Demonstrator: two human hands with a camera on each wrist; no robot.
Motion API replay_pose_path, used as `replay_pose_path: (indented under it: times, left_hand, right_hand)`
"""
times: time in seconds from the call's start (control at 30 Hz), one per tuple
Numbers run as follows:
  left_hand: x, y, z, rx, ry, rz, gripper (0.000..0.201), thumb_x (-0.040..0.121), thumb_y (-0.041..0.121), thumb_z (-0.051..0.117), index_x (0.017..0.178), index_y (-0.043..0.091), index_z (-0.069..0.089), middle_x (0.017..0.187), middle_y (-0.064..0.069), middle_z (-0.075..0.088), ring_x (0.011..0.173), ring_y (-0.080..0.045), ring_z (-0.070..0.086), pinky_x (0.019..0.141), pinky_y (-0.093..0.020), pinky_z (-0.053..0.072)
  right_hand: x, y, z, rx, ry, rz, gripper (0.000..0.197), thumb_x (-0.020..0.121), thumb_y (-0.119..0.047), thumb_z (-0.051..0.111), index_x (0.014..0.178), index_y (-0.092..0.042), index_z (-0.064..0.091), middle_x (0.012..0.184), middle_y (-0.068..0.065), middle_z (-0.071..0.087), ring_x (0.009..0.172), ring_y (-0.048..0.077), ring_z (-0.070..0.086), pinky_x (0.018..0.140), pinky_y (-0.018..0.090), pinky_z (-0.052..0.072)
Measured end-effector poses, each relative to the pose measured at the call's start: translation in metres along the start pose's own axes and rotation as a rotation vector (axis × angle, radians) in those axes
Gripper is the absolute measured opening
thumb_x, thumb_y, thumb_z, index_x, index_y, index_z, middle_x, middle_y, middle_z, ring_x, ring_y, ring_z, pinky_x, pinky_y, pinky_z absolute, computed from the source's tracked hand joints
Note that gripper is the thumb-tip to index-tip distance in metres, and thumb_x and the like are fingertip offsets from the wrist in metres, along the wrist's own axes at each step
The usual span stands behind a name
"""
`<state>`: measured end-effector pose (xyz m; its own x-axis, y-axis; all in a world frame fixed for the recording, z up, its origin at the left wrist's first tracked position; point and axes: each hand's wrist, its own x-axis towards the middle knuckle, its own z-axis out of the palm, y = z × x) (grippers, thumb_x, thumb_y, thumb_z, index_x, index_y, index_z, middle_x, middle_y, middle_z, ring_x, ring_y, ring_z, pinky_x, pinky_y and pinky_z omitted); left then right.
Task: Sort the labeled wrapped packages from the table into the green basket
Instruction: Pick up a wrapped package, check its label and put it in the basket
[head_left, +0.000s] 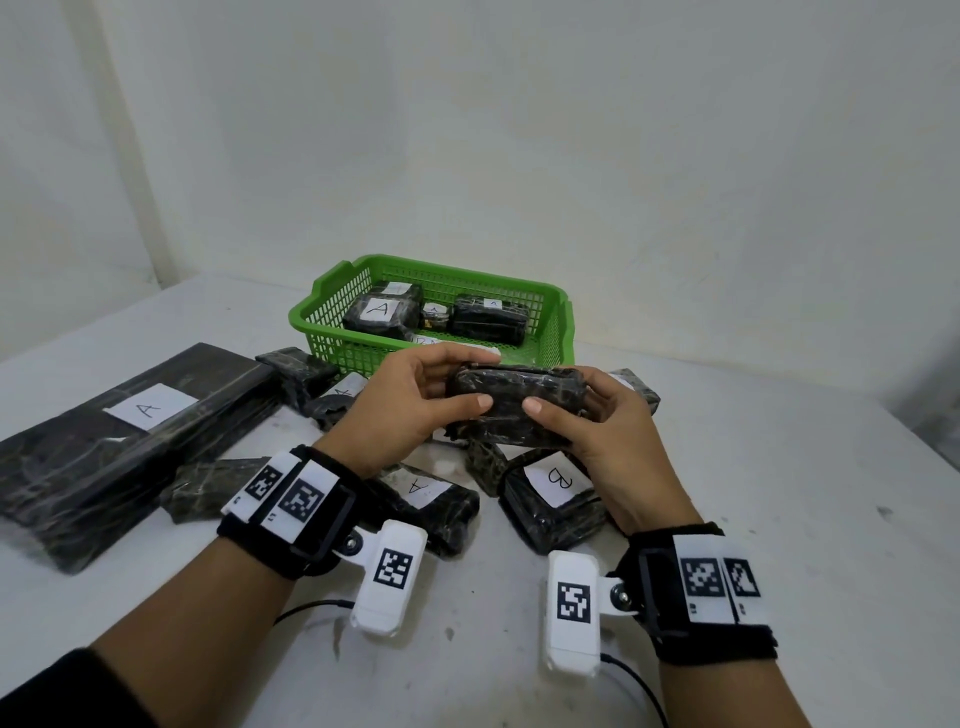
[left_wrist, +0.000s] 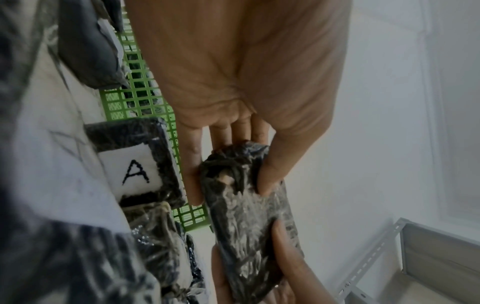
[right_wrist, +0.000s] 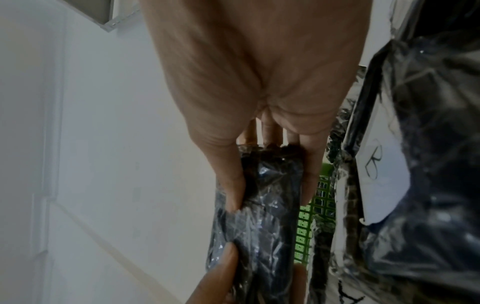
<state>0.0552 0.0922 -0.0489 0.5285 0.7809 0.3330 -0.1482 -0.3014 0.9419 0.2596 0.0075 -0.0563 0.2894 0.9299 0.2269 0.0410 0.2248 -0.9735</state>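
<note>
Both hands hold one small black wrapped package (head_left: 514, 402) in the air, in front of the green basket (head_left: 332, 317); no label shows on it. My left hand (head_left: 415, 389) pinches its left end, thumb in front and fingers behind. My right hand (head_left: 587, 415) grips the right end the same way. The left wrist view shows the package (left_wrist: 246, 222) between thumb and fingers, and so does the right wrist view, where the package (right_wrist: 270, 205) runs lengthwise. Inside the basket lie several wrapped packages; one (head_left: 382, 312) reads A.
On the white table (head_left: 779, 493) lie more black packages: a long flat one labelled A (head_left: 130, 431) at the left, a small A one (head_left: 431, 499) under my left wrist, a B one (head_left: 556, 499) under my right hand. A metal shelf (left_wrist: 428, 257) stands off the table.
</note>
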Motion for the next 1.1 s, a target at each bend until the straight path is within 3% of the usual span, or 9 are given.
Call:
replay_pose_path:
  times: [0.2, 0.27, 0.37, 0.47, 0.57, 0.7, 0.9, 1.0, 1.1]
  left_hand:
    - [-0.002, 0.0026, -0.0011, 0.035, -0.035, 0.071, 0.048, 0.078, -0.009, 0.08, 0.121, 0.01, 0.068, 0.12, -0.006, 0.076, 0.115, -0.022, 0.071, 0.102, -0.037, 0.057]
    - [-0.003, 0.0021, -0.0017, 0.043, -0.088, 0.059, 0.054, 0.079, -0.006, 0.081, 0.127, 0.012, 0.065, 0.127, -0.003, 0.073, 0.12, -0.021, 0.069, 0.105, -0.038, 0.054]
    - [-0.0034, 0.0038, -0.0009, 0.038, -0.156, -0.041, 0.058, 0.087, 0.015, 0.08, 0.14, 0.022, 0.058, 0.137, 0.005, 0.067, 0.128, -0.012, 0.063, 0.107, -0.033, 0.051]
    - [-0.002, 0.0056, 0.0, 0.065, -0.128, -0.141, 0.046, 0.088, 0.013, 0.078, 0.132, 0.02, 0.067, 0.121, 0.003, 0.075, 0.113, -0.013, 0.072, 0.095, -0.024, 0.058]
    - [-0.0015, 0.0028, 0.0009, 0.115, -0.125, -0.153, 0.037, 0.083, 0.008, 0.082, 0.119, 0.014, 0.074, 0.108, 0.0, 0.08, 0.101, -0.015, 0.076, 0.086, -0.021, 0.058]
    - [-0.0017, 0.0018, 0.0019, 0.081, -0.108, -0.153, 0.036, 0.085, 0.009, 0.081, 0.119, 0.014, 0.073, 0.108, -0.002, 0.079, 0.1, -0.016, 0.076, 0.085, -0.021, 0.059]
    - [-0.0013, 0.0025, 0.0027, 0.06, -0.017, -0.095, 0.039, 0.084, 0.007, 0.08, 0.121, 0.014, 0.072, 0.11, 0.001, 0.079, 0.101, -0.013, 0.076, 0.082, -0.019, 0.058]
    - [-0.0015, 0.0018, 0.003, 0.101, -0.043, -0.095, 0.044, 0.08, 0.003, 0.084, 0.121, 0.013, 0.071, 0.113, 0.0, 0.079, 0.105, -0.013, 0.075, 0.086, -0.021, 0.058]
    - [-0.0008, -0.0004, 0.0046, 0.13, 0.039, -0.054, 0.041, 0.076, 0.0, 0.087, 0.112, 0.016, 0.073, 0.108, 0.0, 0.079, 0.1, -0.014, 0.076, 0.086, -0.025, 0.06]
  right_hand:
    - [0.0002, -0.0082, -0.0027, 0.15, -0.076, 0.137, 0.05, 0.078, -0.034, 0.082, 0.119, -0.006, 0.072, 0.118, 0.018, 0.076, 0.111, 0.028, 0.074, 0.098, 0.042, 0.06]
    - [0.001, -0.008, -0.005, 0.179, -0.086, 0.153, 0.043, 0.08, -0.024, 0.079, 0.117, -0.003, 0.072, 0.115, 0.02, 0.076, 0.106, 0.031, 0.075, 0.092, 0.04, 0.062]
    - [0.0008, -0.0065, -0.0074, 0.137, -0.064, 0.142, 0.035, 0.088, 0.002, 0.074, 0.122, -0.003, 0.07, 0.115, 0.018, 0.077, 0.105, 0.033, 0.076, 0.091, 0.04, 0.063]
    - [0.0018, -0.0051, -0.0075, 0.111, -0.06, 0.102, 0.043, 0.083, 0.005, 0.079, 0.123, -0.009, 0.071, 0.113, 0.015, 0.079, 0.106, 0.031, 0.076, 0.093, 0.042, 0.06]
    - [0.0017, -0.0035, -0.0041, 0.099, -0.032, 0.076, 0.058, 0.069, -0.011, 0.093, 0.122, -0.01, 0.069, 0.112, 0.012, 0.079, 0.107, 0.032, 0.076, 0.099, 0.046, 0.058]
    - [0.0003, -0.0018, -0.0024, 0.052, 0.02, 0.047, 0.043, 0.08, -0.006, 0.087, 0.12, -0.009, 0.07, 0.11, 0.01, 0.08, 0.106, 0.031, 0.077, 0.102, 0.05, 0.058]
    - [0.0032, 0.0001, -0.0027, 0.127, 0.018, 0.075, 0.06, 0.077, -0.01, 0.091, 0.131, -0.02, 0.068, 0.124, 0.012, 0.075, 0.113, 0.027, 0.075, 0.097, 0.041, 0.058]
    - [0.003, 0.0006, -0.0058, 0.114, 0.01, 0.055, 0.058, 0.081, -0.001, 0.086, 0.132, -0.022, 0.069, 0.129, 0.009, 0.074, 0.118, 0.026, 0.072, 0.099, 0.042, 0.057]
    - [0.001, -0.0022, -0.0029, 0.125, 0.005, 0.041, 0.062, 0.081, 0.0, 0.084, 0.137, -0.02, 0.066, 0.128, 0.005, 0.075, 0.118, 0.024, 0.072, 0.102, 0.044, 0.058]
